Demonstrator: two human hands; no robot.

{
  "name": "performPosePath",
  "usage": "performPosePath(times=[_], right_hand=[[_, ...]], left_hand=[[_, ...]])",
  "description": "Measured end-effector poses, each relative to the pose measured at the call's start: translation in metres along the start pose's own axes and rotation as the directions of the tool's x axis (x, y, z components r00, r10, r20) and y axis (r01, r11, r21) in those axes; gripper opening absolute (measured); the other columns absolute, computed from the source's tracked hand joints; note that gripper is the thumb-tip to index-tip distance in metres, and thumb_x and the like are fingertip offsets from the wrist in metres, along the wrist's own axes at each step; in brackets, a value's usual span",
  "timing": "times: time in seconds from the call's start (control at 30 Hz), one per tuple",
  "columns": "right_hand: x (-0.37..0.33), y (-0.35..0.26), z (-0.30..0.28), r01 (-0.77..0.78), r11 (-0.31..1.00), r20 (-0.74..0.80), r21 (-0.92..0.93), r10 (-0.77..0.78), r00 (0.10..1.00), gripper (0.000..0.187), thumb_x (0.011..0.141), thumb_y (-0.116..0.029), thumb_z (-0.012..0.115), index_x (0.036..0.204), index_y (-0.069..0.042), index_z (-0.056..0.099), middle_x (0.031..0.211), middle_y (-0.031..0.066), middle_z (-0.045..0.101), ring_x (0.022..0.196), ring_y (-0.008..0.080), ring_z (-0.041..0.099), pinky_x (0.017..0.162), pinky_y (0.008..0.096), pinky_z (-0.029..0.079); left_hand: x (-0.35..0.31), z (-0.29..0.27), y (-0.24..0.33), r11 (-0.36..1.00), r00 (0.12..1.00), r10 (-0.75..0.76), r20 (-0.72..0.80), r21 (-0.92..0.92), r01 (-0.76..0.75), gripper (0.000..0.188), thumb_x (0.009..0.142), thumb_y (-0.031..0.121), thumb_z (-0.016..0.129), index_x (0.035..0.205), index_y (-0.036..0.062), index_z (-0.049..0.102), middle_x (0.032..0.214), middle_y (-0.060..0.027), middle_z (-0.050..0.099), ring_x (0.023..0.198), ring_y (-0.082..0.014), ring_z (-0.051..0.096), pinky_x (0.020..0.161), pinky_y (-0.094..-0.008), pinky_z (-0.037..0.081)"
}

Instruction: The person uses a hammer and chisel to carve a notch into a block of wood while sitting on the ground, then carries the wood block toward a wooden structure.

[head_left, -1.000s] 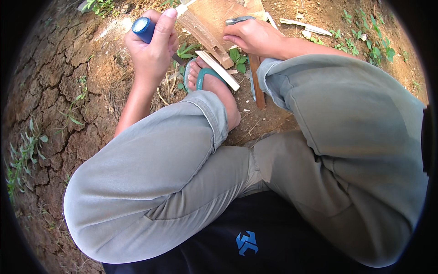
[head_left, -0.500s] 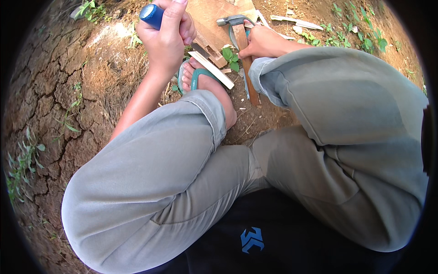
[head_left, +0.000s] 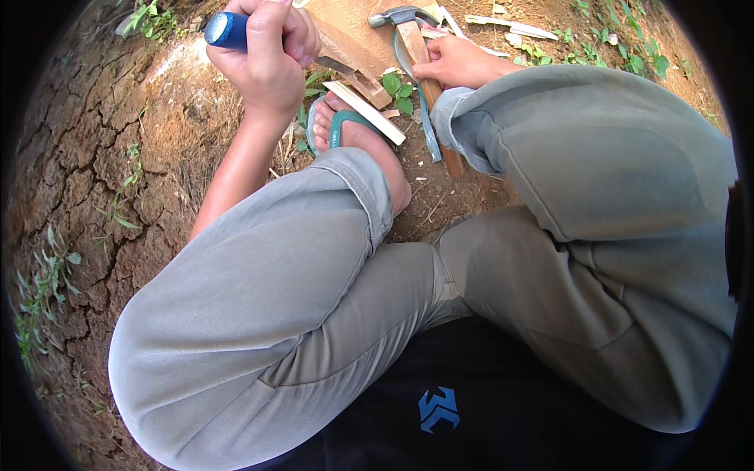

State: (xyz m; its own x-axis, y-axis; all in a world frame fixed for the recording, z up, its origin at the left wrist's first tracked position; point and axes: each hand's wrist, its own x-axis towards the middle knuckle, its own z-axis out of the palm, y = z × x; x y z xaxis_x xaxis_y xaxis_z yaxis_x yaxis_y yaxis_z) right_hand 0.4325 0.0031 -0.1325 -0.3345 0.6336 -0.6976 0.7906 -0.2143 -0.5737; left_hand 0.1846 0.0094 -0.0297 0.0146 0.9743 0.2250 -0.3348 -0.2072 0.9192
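Note:
My left hand (head_left: 271, 67) is closed round the blue handle of a chisel (head_left: 228, 31), its butt end pointing left. The dark blade comes out beyond my fingers and reaches a brown piece of wood (head_left: 375, 88) with cut-outs. My right hand (head_left: 463, 63) is at a claw hammer (head_left: 414, 43), its fingers closed against the wooden handle just below the metal head. The handle slants down toward my right trouser cuff. A pale wood strip (head_left: 365, 112) lies across the front of my left foot, which wears a green flip-flop (head_left: 339, 125).
A brown board (head_left: 353, 23) lies beyond my hands. Pale wood offcuts (head_left: 510, 27) are scattered at the far right. A small green plant (head_left: 398, 90) grows between my feet. Cracked dry soil (head_left: 86, 157) stretches along the left, with weeds (head_left: 47, 275). My bent knees frame the near side.
My left hand has shifted left with the chisel, which now leans over more. The hammer has moved slightly, its handle end swinging a little to the right.

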Motion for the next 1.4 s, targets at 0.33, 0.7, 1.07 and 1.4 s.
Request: performPosePath(times=[0.33, 0.7, 1.07, 1.4], right_hand=[[-0.003, 0.01, -0.002, 0.117, 0.965, 0.103, 0.234, -0.144, 0.984, 0.038, 0.097, -0.038, 0.069, 0.099, -0.001, 0.063, 0.083, 0.0082, 0.065, 0.07, 0.0187, 0.064, 0.067, 0.0351, 0.052], [-0.026, -0.022, -0.031, 0.224, 0.617, -0.042, 0.755, -0.295, 0.954, 0.043, 0.103, -0.024, 0.065, 0.14, -0.006, 0.052, 0.096, 0.0042, 0.066, 0.079, 0.0114, 0.066, 0.073, 0.0295, 0.058], [-0.078, -0.129, -0.119, 0.308, 0.91, -0.12, 0.276, -0.286, 0.951, 0.024, 0.1, -0.021, 0.059, 0.116, -0.003, 0.058, 0.078, 0.0007, 0.056, 0.063, 0.0099, 0.052, 0.057, 0.0281, 0.044], [-0.133, -0.192, -0.154, 0.323, 0.837, -0.261, -0.44, -0.464, 0.846, 0.04, 0.099, -0.018, 0.061, 0.136, -0.006, 0.056, 0.077, -0.0006, 0.057, 0.058, 0.0108, 0.049, 0.054, 0.0285, 0.043]], left_hand=[[-0.012, -0.002, -0.009, 0.998, 0.998, -0.054, -0.011, -0.029, 0.054, 0.025, 0.098, 0.013, 0.051, 0.075, 0.0047, 0.046, 0.051, -0.0047, 0.038, 0.04, -0.0145, 0.033, 0.04, -0.0324, 0.03], [-0.026, -0.003, -0.022, 0.991, 0.992, -0.123, 0.0, -0.061, 0.123, 0.023, 0.098, 0.015, 0.05, 0.077, 0.0052, 0.046, 0.051, -0.0033, 0.037, 0.041, -0.0145, 0.035, 0.04, -0.0319, 0.031], [-0.029, 0.016, -0.039, 0.971, 0.981, -0.191, -0.03, -0.154, 0.184, 0.024, 0.096, 0.006, 0.06, 0.075, 0.0035, 0.048, 0.055, -0.0034, 0.049, 0.044, -0.0087, 0.043, 0.04, -0.0269, 0.035], [-0.024, 0.019, -0.045, 0.976, 0.961, -0.215, -0.173, -0.081, 0.204, 0.026, 0.098, 0.007, 0.057, 0.075, 0.004, 0.047, 0.055, -0.003, 0.047, 0.042, -0.0091, 0.041, 0.039, -0.0273, 0.033]])
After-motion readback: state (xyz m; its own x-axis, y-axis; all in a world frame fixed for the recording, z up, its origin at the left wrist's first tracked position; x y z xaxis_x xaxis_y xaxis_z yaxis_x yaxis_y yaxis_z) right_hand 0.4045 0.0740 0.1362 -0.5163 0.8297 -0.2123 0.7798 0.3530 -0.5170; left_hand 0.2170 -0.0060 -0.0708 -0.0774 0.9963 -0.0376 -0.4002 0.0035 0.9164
